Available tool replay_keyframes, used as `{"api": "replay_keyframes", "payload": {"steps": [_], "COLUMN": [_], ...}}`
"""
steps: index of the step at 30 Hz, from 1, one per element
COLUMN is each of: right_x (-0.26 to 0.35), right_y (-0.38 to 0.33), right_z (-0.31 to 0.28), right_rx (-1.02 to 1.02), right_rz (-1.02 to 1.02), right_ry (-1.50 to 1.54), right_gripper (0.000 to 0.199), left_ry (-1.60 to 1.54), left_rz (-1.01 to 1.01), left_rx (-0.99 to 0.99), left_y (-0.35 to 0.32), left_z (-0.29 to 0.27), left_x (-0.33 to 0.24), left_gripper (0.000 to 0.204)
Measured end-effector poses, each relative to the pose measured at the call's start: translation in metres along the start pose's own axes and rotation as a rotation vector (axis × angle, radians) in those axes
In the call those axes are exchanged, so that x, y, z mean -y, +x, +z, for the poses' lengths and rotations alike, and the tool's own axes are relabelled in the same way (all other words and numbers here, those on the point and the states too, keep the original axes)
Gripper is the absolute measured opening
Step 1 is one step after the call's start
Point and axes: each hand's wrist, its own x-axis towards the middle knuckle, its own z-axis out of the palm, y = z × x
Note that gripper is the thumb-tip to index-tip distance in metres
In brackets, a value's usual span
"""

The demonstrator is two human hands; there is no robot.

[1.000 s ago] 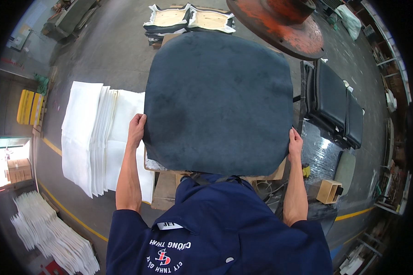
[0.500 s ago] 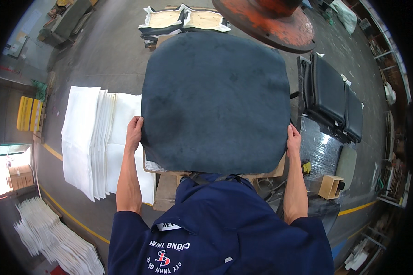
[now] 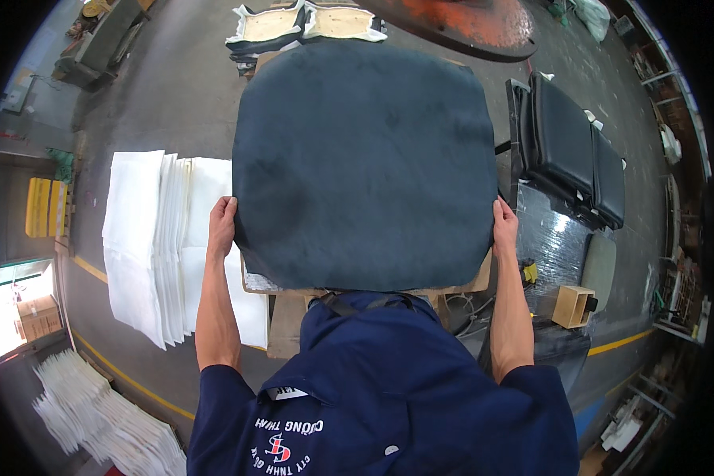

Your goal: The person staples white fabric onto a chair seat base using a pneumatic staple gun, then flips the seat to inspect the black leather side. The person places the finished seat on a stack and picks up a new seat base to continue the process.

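Observation:
A wide, dark blue-black sheet of upholstery material [image 3: 365, 166] with rounded corners and a matte, suede-like surface lies spread in front of my body. It covers most of the wooden-edged surface [image 3: 474, 287] beneath it. At the sheet's left edge, my left hand [image 3: 223, 224] is closed, thumb on top and fingers partly hidden below. My right hand [image 3: 504, 225] pinches the opposite edge in the same way, at about the same height. Both forearms reach straight forward along the sides.
White sheets [image 3: 139, 238] are stacked to the left. Upholstered pads with pale wooden backs [image 3: 270, 25] lie at the far side, near a round orange-red metal part [image 3: 476, 28]. On the right, black cushions [image 3: 563, 135] and a small wooden box [image 3: 573, 307] rest on a dark, shiny surface.
The whole view has shifted slightly, so the sheet and surroundings sit a little higher and further left. Both hands still hold the sheet's edges.

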Motion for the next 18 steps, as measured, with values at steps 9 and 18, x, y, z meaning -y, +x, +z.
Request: {"api": "replay_keyframes", "payload": {"steps": [9,18], "right_x": [-0.010,0.012], "right_y": [0.001,-0.008], "right_z": [-0.004,0.000], "right_rx": [-0.003,-0.047], "right_rz": [-0.003,0.090], "right_ry": [0.029,-0.135], "right_gripper": [0.045,0.042], "left_ry": [0.021,0.186], "left_rz": [0.007,0.109], "left_rx": [0.000,-0.136], "left_y": [0.000,-0.001], "left_z": [-0.002,0.001], "left_x": [0.004,0.004], "left_gripper": [0.031,0.038]}}
